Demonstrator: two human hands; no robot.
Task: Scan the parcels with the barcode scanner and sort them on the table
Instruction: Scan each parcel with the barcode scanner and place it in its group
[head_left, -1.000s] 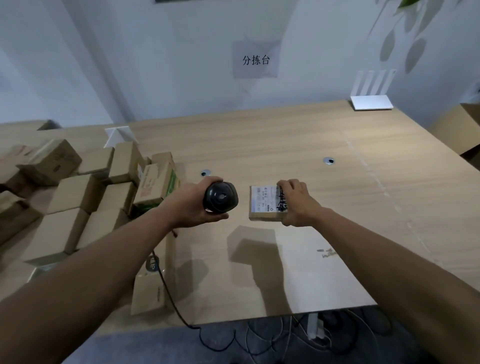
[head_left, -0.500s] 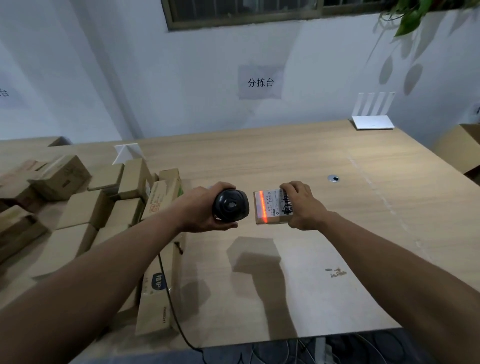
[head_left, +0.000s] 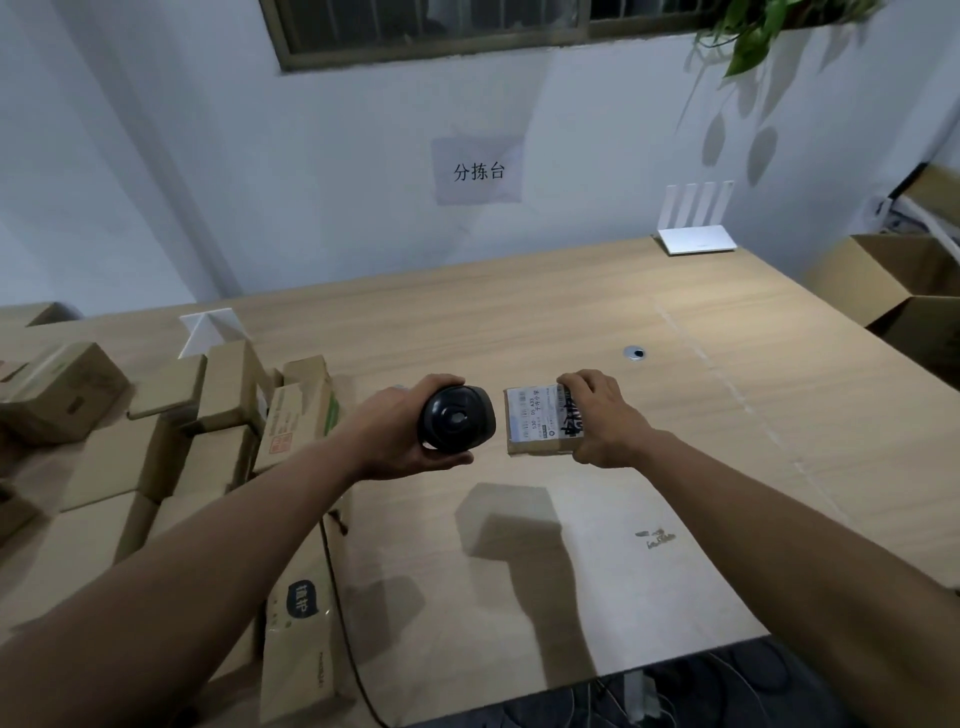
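Observation:
My left hand grips a black barcode scanner, held above the wooden table with its head turned toward a small cardboard parcel. That parcel has a white shipping label on its top face. My right hand holds the parcel by its right side, fingers curled over the top edge, lifted off the table just right of the scanner. No scan light shows on the label. The scanner's black cable hangs down toward the table's front edge.
Several cardboard parcels are piled on the table's left side, with one long box near the front edge. A white router stands at the back right. An open carton sits beyond the right edge. Cables lie on the floor below.
The red scan line seen on the parcel's label half a second ago is gone. Both hands stay close together; the view has tilted upward.

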